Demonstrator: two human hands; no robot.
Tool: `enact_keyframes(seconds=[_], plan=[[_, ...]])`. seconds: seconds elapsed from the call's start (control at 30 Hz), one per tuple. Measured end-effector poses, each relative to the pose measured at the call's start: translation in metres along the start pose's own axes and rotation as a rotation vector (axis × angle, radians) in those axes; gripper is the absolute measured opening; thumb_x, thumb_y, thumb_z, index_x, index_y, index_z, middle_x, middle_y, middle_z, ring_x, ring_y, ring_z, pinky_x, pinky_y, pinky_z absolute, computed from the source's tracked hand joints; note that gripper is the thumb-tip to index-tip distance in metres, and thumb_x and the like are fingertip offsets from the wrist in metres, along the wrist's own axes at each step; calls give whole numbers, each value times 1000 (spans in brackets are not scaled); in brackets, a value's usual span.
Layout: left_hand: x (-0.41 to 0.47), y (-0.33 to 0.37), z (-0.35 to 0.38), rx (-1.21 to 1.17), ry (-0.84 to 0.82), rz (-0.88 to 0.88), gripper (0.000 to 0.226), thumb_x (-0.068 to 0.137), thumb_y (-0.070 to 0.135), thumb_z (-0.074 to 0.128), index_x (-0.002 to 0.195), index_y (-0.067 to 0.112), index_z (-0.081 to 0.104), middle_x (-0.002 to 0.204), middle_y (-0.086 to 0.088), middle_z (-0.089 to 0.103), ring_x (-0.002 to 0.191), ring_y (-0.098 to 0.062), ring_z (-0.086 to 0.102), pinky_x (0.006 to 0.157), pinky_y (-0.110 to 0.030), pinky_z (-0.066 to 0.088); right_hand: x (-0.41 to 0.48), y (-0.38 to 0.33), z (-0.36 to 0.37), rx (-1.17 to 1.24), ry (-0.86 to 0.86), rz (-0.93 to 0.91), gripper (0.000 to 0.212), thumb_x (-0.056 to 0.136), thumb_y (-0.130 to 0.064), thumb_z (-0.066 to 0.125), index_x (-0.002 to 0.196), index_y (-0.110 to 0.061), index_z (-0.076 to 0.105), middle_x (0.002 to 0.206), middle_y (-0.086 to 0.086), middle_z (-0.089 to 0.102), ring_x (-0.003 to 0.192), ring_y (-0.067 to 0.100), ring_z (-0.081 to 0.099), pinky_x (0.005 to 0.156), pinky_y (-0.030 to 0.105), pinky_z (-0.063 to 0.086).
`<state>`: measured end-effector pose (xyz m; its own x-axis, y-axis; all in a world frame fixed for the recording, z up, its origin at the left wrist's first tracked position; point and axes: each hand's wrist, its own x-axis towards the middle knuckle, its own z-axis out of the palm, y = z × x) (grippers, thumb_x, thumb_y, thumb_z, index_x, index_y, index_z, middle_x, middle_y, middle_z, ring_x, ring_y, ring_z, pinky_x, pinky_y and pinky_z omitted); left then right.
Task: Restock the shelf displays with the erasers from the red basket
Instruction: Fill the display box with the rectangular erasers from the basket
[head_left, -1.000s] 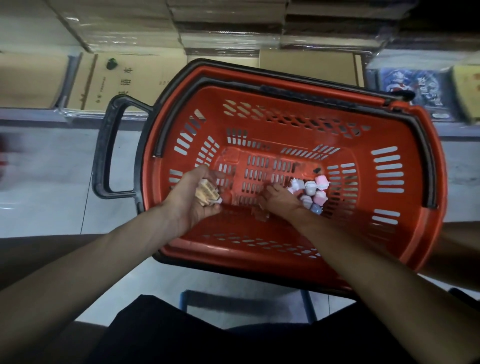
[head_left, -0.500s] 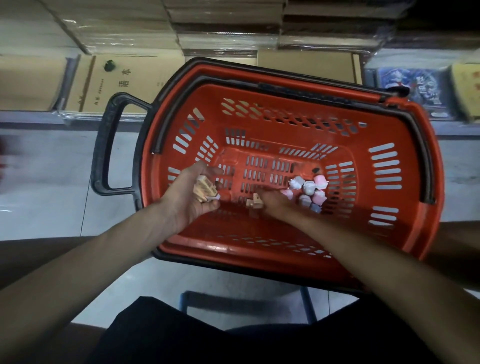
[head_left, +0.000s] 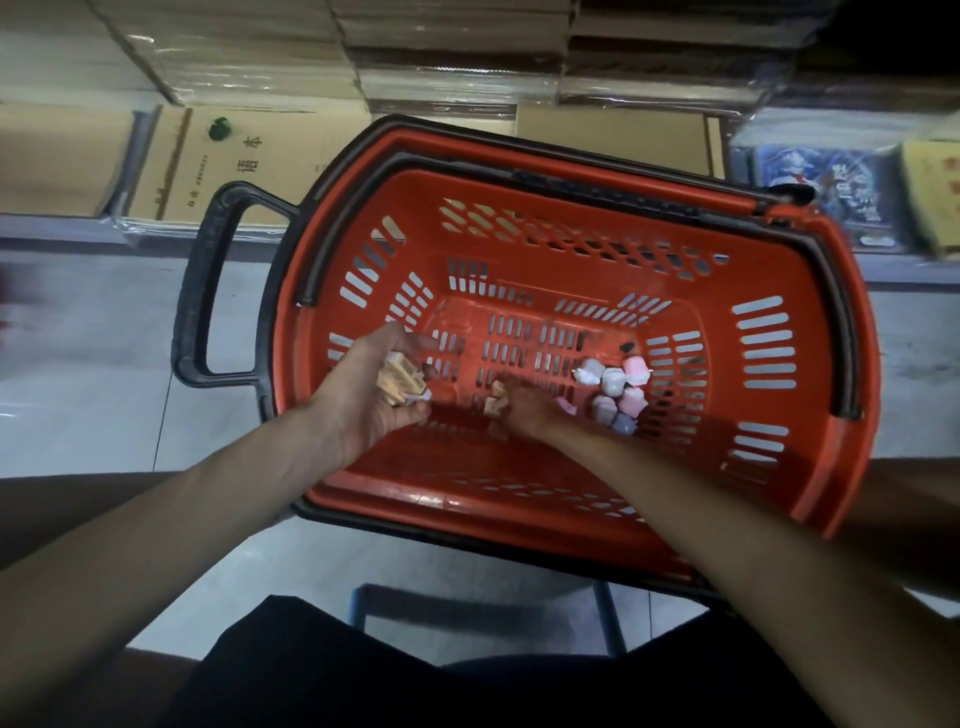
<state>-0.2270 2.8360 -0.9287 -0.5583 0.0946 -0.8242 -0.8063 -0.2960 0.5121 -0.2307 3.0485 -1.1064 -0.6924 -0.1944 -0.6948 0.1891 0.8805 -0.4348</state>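
The red basket (head_left: 810, 332) with a black rim and handle sits in front of me on the floor. My left hand (head_left: 363, 400) is cupped inside it at the left, holding several tan erasers (head_left: 400, 382). My right hand (head_left: 524, 410) reaches to the basket floor and pinches a small tan eraser (head_left: 496, 400). A cluster of pink, white and lilac erasers (head_left: 615, 392) lies loose on the basket floor just right of my right hand.
Stacks of shrink-wrapped brown notebooks (head_left: 208, 166) fill the low shelf behind the basket, with blue printed packs (head_left: 815, 187) at the right. A blue stool frame (head_left: 608, 618) shows below the basket. Grey tiled floor (head_left: 93, 364) lies to the left.
My right hand has slid left from the pink cluster and picked up a tan eraser from the basket floor. The left hand stays cupped around its erasers.
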Motion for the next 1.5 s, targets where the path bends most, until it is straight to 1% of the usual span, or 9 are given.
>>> enact_keyframes(seconds=[0.1, 0.2, 0.53, 0.77, 0.97, 1.1, 1.2, 1.33, 1.5], plan=[[-1, 3, 3, -6, 4, 0, 25, 85, 17, 55, 102, 10, 72, 73, -6, 63, 59, -15, 57, 54, -26, 50, 4, 4, -4, -18, -1, 8, 51, 89, -28, 72, 136, -11, 61, 145, 15, 54, 141, 33, 43, 113, 29, 34], [-3, 7, 7, -12, 22, -4, 23, 85, 17, 55, 100, 12, 70, 71, -5, 62, 56, -14, 57, 54, -24, 49, 6, 5, -4, 39, -6, 13, 24, 96, -10, 57, 115, -8, 71, 125, 13, 71, 126, 30, 60, 101, 29, 45], [-4, 11, 4, -33, 11, -21, 29, 85, 18, 54, 107, 10, 70, 73, -5, 61, 61, -14, 56, 51, -25, 49, -34, -17, -20, 496, -312, 48, 47, 102, -36, 59, 144, -16, 56, 146, 10, 59, 134, 28, 56, 110, 38, 42], [-7, 12, 5, -40, 4, -4, 22, 87, 17, 53, 97, 10, 72, 74, -6, 61, 63, -14, 56, 52, -25, 49, -56, -12, -24, 920, -348, 53, 53, 95, -18, 72, 143, -6, 55, 145, 26, 55, 109, 23, 57, 95, 39, 47], [-5, 15, 4, -41, -1, 11, 27, 87, 18, 53, 106, 9, 69, 77, -6, 60, 63, -14, 55, 55, -25, 49, -66, -13, -19, 984, -355, 205, 35, 101, -19, 64, 135, -11, 61, 120, 2, 64, 85, 11, 65, 58, 14, 54], [-4, 15, 3, -39, -6, 4, 28, 87, 19, 53, 107, 10, 69, 76, -5, 60, 63, -15, 55, 55, -25, 49, -60, -14, -13, 887, -393, 290, 47, 97, -40, 68, 136, -14, 63, 132, 4, 67, 103, 18, 64, 83, 28, 56], [-4, 15, 4, -37, -9, 3, 28, 86, 18, 53, 107, 10, 69, 78, -6, 60, 64, -14, 55, 54, -26, 49, -47, -8, -1, 831, -377, 322, 52, 88, -49, 75, 130, -20, 67, 133, 3, 68, 98, 19, 68, 81, 32, 57], [-4, 17, 5, -48, -19, 20, 26, 87, 19, 54, 106, 10, 69, 81, -7, 60, 63, -14, 56, 52, -26, 50, -38, -32, 1, 803, -333, 315, 35, 102, -34, 62, 131, -14, 62, 143, 12, 60, 113, 24, 63, 104, 37, 50], [-5, 18, 4, -38, -20, 34, 27, 89, 20, 53, 108, 9, 69, 83, -7, 59, 65, -14, 57, 54, -26, 51, -31, -51, 0, 622, -319, 262, 39, 105, -34, 56, 139, -14, 59, 127, 5, 66, 114, 19, 63, 108, 33, 47]])
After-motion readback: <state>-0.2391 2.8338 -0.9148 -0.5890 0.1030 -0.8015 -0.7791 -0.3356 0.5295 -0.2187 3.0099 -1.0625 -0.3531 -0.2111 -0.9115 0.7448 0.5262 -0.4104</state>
